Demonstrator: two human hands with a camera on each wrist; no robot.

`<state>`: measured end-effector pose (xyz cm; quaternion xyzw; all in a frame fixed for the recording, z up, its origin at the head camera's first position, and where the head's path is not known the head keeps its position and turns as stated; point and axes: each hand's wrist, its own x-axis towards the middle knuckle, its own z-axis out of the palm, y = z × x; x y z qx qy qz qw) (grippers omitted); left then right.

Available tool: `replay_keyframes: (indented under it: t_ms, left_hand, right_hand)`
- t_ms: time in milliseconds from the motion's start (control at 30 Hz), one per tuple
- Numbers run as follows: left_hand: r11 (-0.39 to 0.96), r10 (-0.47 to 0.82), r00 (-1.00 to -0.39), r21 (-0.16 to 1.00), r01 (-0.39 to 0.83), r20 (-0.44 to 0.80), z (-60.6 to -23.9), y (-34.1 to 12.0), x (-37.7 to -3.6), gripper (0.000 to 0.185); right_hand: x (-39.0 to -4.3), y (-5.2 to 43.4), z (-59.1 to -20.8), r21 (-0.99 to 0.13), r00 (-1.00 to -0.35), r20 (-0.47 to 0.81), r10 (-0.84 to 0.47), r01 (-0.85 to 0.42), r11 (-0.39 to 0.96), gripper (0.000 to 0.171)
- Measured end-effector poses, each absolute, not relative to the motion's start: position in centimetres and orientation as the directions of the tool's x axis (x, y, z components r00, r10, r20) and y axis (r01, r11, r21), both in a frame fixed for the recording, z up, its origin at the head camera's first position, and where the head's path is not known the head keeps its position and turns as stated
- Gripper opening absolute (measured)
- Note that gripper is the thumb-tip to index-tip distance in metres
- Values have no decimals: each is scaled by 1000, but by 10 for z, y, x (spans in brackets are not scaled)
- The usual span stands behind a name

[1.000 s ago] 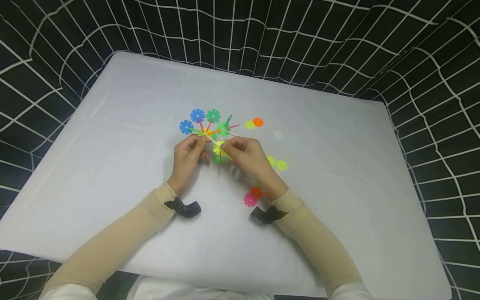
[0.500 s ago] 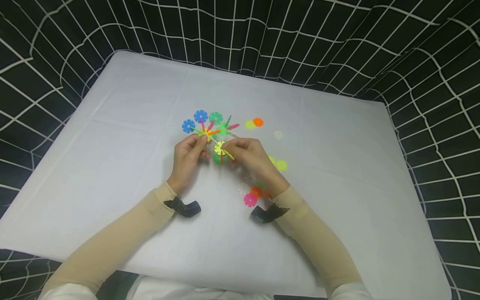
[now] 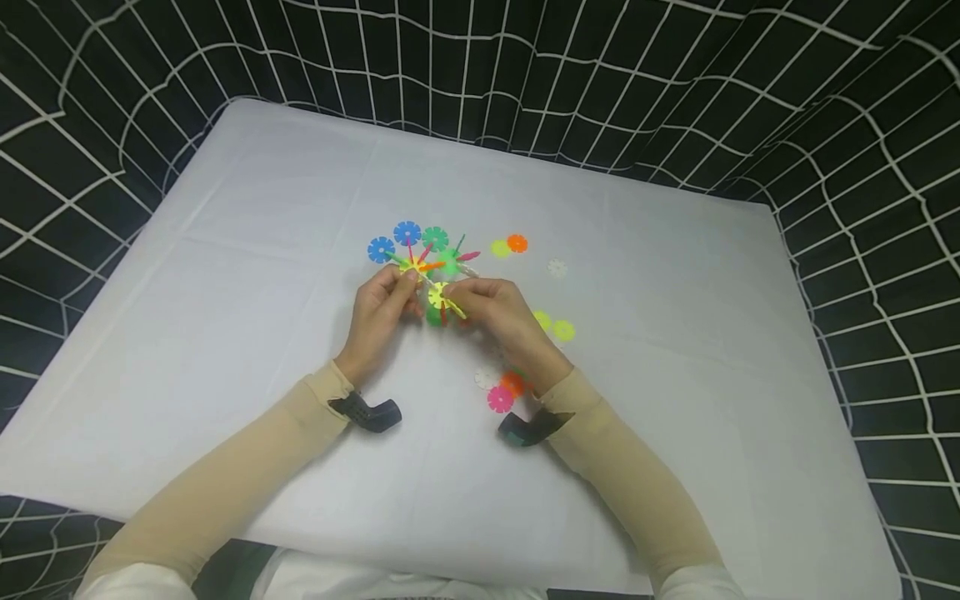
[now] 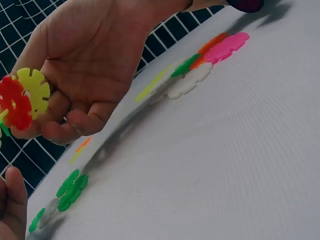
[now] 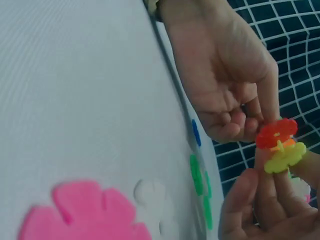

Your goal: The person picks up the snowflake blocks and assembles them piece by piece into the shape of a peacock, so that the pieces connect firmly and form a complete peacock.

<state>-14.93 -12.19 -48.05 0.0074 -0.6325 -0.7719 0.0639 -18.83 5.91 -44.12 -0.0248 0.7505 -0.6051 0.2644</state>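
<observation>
Surface point(image 3: 247, 275): bare cloth left of the disc assembly point(image 3: 423, 254) and toward the near edge; open passage there. Obstacles, all right of the assembly: yellow and orange discs point(image 3: 508, 246), white disc point(image 3: 557, 267), yellow-green pair point(image 3: 555, 327), pink-orange cluster point(image 3: 502, 392). Netting point(image 3: 675, 92) walls the far side.

Person, two arms in view. Left hand point(image 3: 380, 310) and right hand point(image 3: 501, 321): bare, no gloves or rings seen. Both arms: close-fitting beige sleeves point(image 3: 225, 483) from wrist to upper arm, white fabric showing at the near ends. Each wrist: a small dark, angled device point(image 3: 367, 413) strapped on its underside, matte black to dark blue.
</observation>
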Motion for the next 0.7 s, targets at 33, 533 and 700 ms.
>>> replay_keyframes:
  t_ms: [33,533,700]
  left_hand:
    - [-205,-105,-993,976,78,57,-481,-122,-150,23]
    - [-367,-49,-996,929,-55,-79,-478,-123,-149,19]
    - [-359,-45,-996,932,-57,-79,-479,-124,-148,19]
  right_hand:
    - [-188,59,-441,-920,-857,-369,-359,282,272,26]
    - [-201,89,-416,-770,-729,-495,-473,117,627,36]
    - [-208,102,-403,-679,-746,-505,-435,33,733,34]
